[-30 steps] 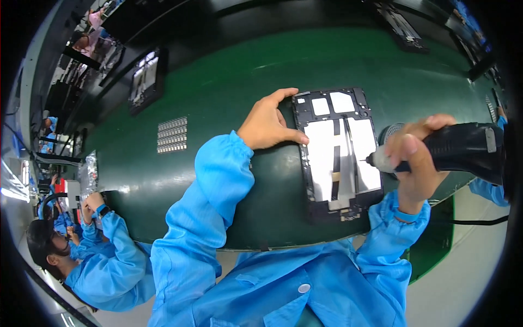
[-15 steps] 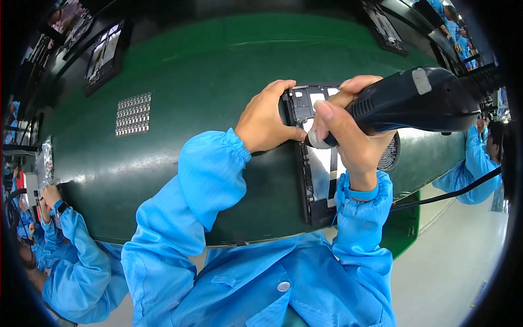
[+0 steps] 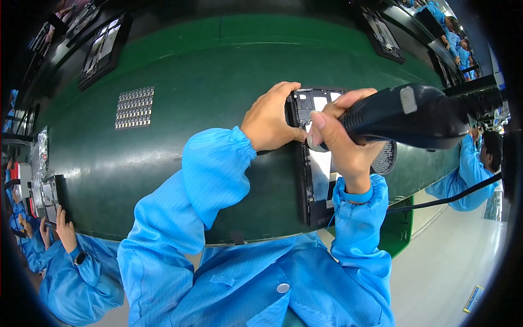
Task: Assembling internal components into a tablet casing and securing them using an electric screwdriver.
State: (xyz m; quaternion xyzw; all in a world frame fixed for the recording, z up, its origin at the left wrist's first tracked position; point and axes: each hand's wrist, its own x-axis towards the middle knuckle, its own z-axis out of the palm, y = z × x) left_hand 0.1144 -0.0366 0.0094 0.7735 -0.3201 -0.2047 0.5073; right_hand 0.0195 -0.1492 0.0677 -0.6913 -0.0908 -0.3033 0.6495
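Note:
An opened flat device like a tablet, with a black frame and silver-white panels inside, lies on the green bench in front of me. My left hand grips its left edge, fingers at the upper corner and thumb beside the tool's tip. In my right hand is a black power screwdriver, fingers wrapped round its front end. It slants down to the device's left side, its tip close to my left thumb. The tip's exact contact point is hidden. Partly behind my right wrist sits a round, dark perforated dish.
Left of my hands lies a sheet of small parts in rows. Similar devices rest at the back left and back right. A black cable runs past a green bin. A co-worker's hand is at the far left.
The rear of the screwdriver has dropped slightly and shifted left. My left hand keeps its hold on the device. The co-worker's hand at the left has moved, and a device now shows beside it.

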